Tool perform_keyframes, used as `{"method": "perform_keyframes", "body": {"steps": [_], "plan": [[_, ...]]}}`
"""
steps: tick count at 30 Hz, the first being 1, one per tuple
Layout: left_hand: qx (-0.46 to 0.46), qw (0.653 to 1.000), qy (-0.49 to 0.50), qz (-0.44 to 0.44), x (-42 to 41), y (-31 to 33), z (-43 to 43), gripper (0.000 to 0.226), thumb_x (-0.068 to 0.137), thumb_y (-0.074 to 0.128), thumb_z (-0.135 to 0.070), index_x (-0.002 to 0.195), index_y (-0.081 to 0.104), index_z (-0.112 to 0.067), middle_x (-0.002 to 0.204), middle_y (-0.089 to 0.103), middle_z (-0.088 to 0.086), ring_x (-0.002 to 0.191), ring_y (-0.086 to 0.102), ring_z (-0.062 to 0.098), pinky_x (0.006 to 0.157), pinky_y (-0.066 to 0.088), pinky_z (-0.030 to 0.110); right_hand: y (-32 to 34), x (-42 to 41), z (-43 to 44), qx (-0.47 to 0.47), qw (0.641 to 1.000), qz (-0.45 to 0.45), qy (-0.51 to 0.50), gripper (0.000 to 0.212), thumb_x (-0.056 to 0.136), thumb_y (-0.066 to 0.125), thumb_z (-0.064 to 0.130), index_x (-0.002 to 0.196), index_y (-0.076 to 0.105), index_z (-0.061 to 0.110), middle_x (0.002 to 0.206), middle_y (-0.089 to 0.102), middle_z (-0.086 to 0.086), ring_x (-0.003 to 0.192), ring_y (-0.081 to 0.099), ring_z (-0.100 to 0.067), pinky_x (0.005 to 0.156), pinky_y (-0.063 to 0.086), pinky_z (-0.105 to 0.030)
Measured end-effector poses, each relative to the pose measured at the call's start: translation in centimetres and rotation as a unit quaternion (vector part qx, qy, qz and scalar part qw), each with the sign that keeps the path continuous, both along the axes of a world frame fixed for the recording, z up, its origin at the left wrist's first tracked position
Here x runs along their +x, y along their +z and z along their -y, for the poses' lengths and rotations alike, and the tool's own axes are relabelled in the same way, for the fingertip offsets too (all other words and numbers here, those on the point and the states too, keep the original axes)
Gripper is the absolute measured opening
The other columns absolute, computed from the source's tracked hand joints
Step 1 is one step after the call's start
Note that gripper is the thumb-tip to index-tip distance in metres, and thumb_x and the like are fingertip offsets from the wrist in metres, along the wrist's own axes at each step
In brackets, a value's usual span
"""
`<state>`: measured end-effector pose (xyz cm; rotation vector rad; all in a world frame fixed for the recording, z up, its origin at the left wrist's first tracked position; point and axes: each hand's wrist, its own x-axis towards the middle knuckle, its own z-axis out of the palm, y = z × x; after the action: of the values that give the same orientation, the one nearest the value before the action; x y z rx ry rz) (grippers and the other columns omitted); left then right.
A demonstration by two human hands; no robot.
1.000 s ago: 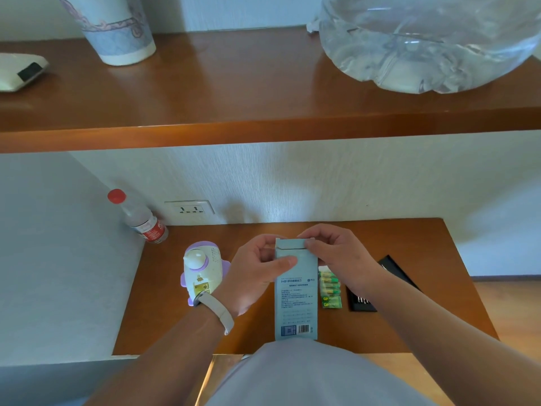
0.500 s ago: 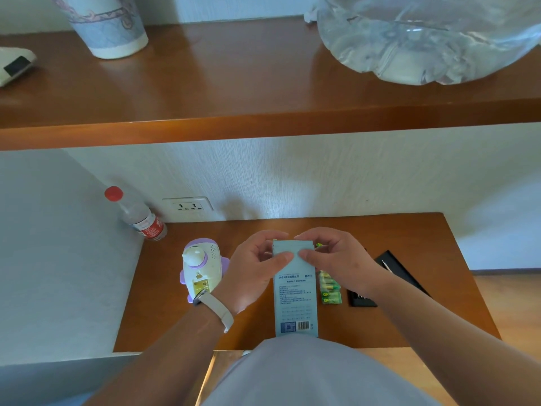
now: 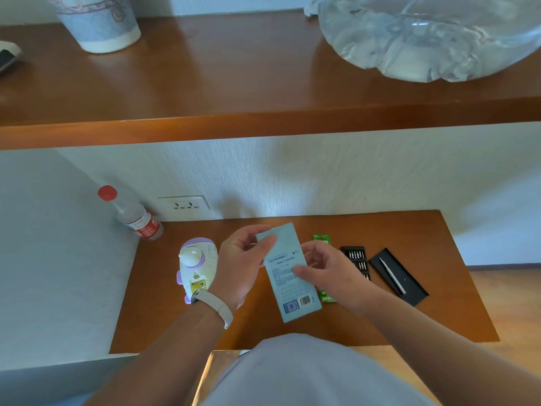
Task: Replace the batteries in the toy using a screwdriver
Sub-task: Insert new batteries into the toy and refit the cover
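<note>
Just below the centre of the frame, both hands hold a light blue carton (image 3: pixel 288 273) printed with text and a barcode, its upper end leaning toward the left. The left hand (image 3: pixel 241 266) pinches the carton's upper left corner between thumb and curled fingers, and a pale wristband (image 3: pixel 215 306) sits on that wrist. The right hand (image 3: pixel 328 269) grips the right edge about halfway down, thumb across the printed face and fingers curled behind. Whether the carton's lower end touches the wooden table (image 3: pixel 439 303) cannot be told. The white and purple toy (image 3: pixel 197 260) lies on the table just left of the left hand. Right of the carton, a green pack of batteries (image 3: pixel 322 238) shows partly from behind the right hand. Further right lie a black bit tray (image 3: pixel 355 257) and a black case (image 3: pixel 409 284) with a slim silver screwdriver (image 3: pixel 392 275) resting in it. A red-capped water bottle (image 3: pixel 131 215) stands at the table's far left corner beside a wall socket (image 3: pixel 183 204). Across the upper part of the frame runs a wooden shelf (image 3: pixel 234 83) carrying a paper cup (image 3: pixel 99 22).
</note>
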<state>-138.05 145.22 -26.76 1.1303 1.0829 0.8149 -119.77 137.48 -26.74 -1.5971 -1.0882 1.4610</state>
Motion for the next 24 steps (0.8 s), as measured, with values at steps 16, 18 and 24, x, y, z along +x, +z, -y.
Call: {"method": "perform_keyframes", "body": {"steps": [16, 18, 24], "plan": [[-0.145, 0.981, -0.084, -0.1, 0.6, -7.3, 3.6, 0.034, 0.095, 0.067, -0.02, 0.124, 0.054, -0.031, 0.109, 0.074, -0.003, 0.098, 0.074, 0.017, 0.082, 0.063, 0.035, -6.2, -1.0, 1.3, -0.106, 0.983, -0.013, -0.147, 0.018, 0.093, 0.068, 0.021, 0.106, 0.058, 0.025, 0.1, 0.074, 0.005, 0.084, 0.074, -0.008, 0.066, 0.062, -0.029], [-0.15, 0.979, -0.082, -0.113, 0.9, -8.4, 4.0, 0.035, 0.095, 0.068, -0.019, 0.124, 0.054, -0.032, 0.107, 0.074, -0.006, 0.093, 0.074, 0.008, 0.075, 0.063, 0.028, -7.4, -1.0, 1.5, -0.109, 0.984, 0.018, -0.137, 0.015, 0.093, 0.067, 0.022, 0.103, 0.058, 0.029, 0.098, 0.073, 0.009, 0.081, 0.073, -0.002, 0.063, 0.06, -0.023], [-0.162, 0.972, -0.075, -0.154, 1.7, -11.1, 4.0, 0.034, 0.096, 0.065, -0.017, 0.125, 0.053, -0.031, 0.103, 0.072, -0.009, 0.082, 0.07, -0.007, 0.06, 0.056, 0.015, -11.0, -1.1, 1.2, -0.128, 0.978, 0.142, -0.088, 0.015, 0.096, 0.062, 0.03, 0.11, 0.055, 0.031, 0.103, 0.069, 0.013, 0.081, 0.07, -0.002, 0.064, 0.062, -0.026]]}}
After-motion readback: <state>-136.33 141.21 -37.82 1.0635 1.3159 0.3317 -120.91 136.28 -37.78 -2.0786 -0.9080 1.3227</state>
